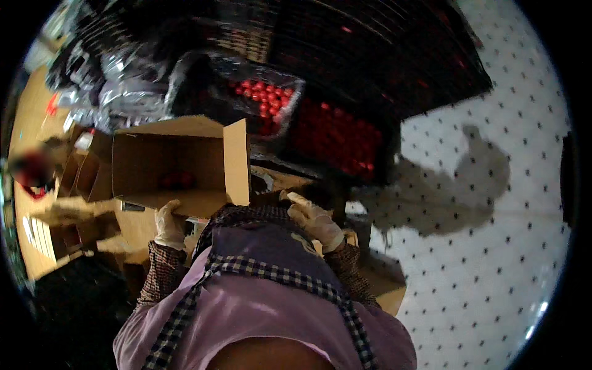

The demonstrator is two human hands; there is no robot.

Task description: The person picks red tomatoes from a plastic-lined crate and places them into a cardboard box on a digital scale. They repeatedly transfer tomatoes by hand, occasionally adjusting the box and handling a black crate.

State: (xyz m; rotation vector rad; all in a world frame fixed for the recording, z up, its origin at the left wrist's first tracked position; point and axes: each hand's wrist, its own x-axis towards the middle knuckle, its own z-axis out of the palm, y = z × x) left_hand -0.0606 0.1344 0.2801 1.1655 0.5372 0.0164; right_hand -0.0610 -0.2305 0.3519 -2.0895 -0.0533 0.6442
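An open cardboard box [169,148] lies before me with its opening towards me and a flap [236,162] standing out on its right. Deep inside it sits a dark red item [177,180], too dim to name. My left hand [169,225], in a pale glove, grips the box's near lower edge, thumb on the inside. My right hand [317,223], gloved too, is beside my apron [273,240], to the right of the box and apart from it. Its fingers point up and left; whether they hold anything is unclear.
Beyond the box stand a plastic-lined crate of small round red fruit [266,97] and a dark crate of more red fruit [337,138]. Stacked black crates [370,51] rise behind. More cardboard boxes [78,231] and a person [32,171] are at left. A dotted white wall-like surface [462,277] is at right.
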